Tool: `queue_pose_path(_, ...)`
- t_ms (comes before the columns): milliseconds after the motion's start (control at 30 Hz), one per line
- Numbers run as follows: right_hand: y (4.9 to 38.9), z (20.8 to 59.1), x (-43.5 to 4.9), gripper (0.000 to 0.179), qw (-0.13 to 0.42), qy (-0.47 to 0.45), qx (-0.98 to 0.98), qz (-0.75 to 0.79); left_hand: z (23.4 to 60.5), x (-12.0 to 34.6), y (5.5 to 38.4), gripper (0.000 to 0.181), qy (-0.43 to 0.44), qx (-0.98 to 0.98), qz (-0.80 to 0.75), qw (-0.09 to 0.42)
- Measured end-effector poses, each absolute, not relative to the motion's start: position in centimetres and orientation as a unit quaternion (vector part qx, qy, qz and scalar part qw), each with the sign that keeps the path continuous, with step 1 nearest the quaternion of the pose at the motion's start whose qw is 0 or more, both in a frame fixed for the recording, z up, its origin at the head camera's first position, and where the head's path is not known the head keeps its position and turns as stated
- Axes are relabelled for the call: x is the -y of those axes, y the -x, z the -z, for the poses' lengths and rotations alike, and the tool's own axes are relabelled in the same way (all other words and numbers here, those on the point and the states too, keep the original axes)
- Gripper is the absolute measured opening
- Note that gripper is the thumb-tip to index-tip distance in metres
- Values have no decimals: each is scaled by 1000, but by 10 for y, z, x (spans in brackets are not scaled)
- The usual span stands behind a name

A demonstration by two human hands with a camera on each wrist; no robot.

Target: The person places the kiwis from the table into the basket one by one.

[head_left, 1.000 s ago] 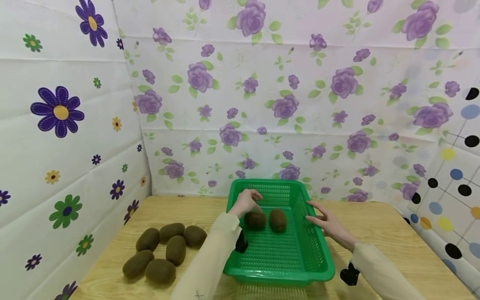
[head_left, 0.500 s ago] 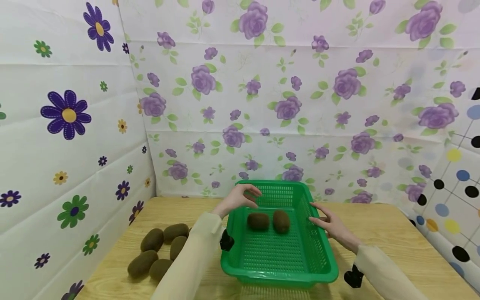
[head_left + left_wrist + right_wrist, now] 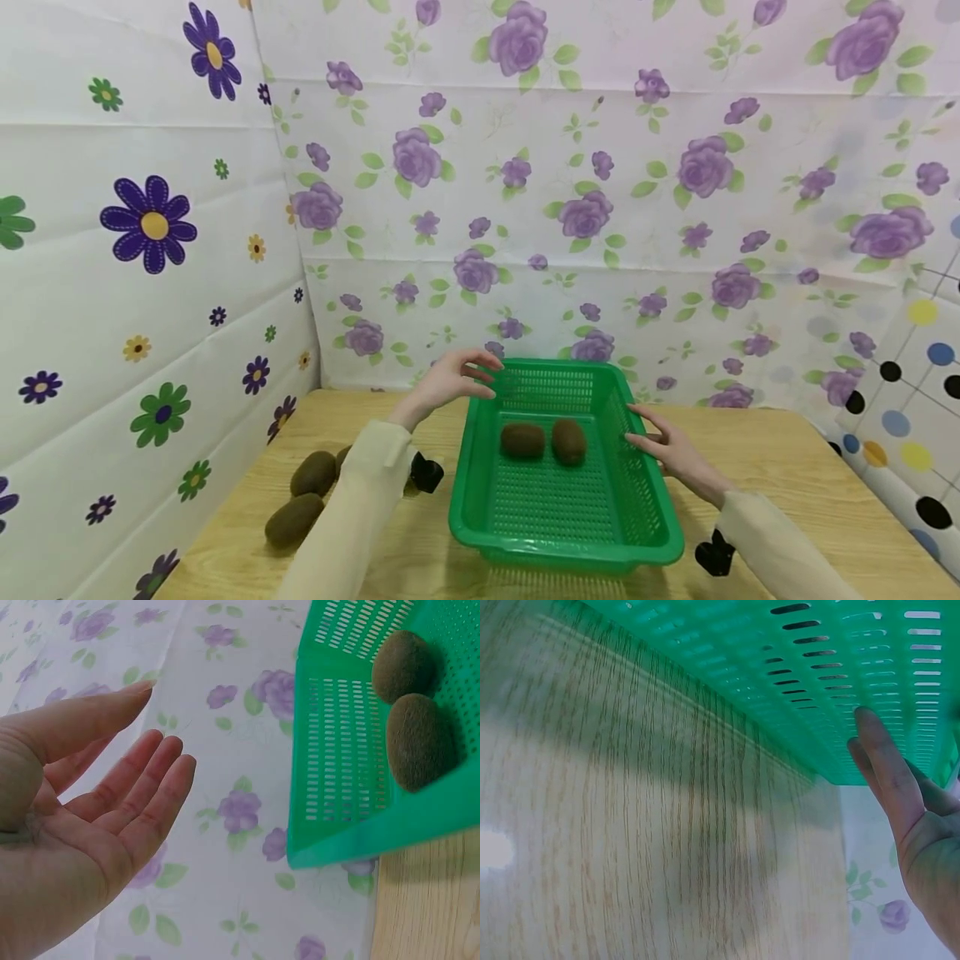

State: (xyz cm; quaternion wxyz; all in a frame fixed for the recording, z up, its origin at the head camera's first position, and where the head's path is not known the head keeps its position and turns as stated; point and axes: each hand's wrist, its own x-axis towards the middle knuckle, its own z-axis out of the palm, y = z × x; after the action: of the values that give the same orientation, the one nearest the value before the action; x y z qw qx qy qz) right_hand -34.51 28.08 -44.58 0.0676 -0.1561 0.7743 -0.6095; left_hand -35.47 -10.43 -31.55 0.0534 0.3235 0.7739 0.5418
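Two brown kiwis, one on the left [image 3: 522, 440] and one on the right [image 3: 569, 442], lie side by side inside a green plastic basket [image 3: 577, 547]. My left hand [image 3: 450, 379] hovers above the table just outside the basket's far left corner, its fingers loosely bent apart from the thumb. Nothing is in that hand; its bare palm shows in the left wrist view. My right hand [image 3: 675, 450] rests against the basket's right side, thumb and forefinger at the rim. In the right wrist view its extended fingers [image 3: 889, 769] touch the slotted outer wall.
More kiwis [image 3: 294, 521] lie on the wooden table [image 3: 232, 554] at the left, partly hidden behind my left sleeve [image 3: 348, 508]. A flowered cloth [image 3: 517, 167] hangs behind the table, and another patterned sheet [image 3: 150, 333] stands along the left side.
My left hand has let go of the left kiwi in the basket, risen, and moved left past the rim. The right hand stays at the basket's right side.
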Motion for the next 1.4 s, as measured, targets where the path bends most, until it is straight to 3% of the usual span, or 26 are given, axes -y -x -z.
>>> queue_pose_path(367, 345, 445, -283, 63, 79, 155, -771, 612, 326, 131, 343, 39, -288, -778, -556, 56)
queue_pose_path(1067, 347, 447, -283, 62, 84, 155, -754, 633, 376, 182, 340, 40, -207, -802, -560, 10)
queue_pose_path(1400, 346, 447, -282, 63, 81, 153, -753, 635, 403, 191, 332, 39, -131, -844, -518, -53)
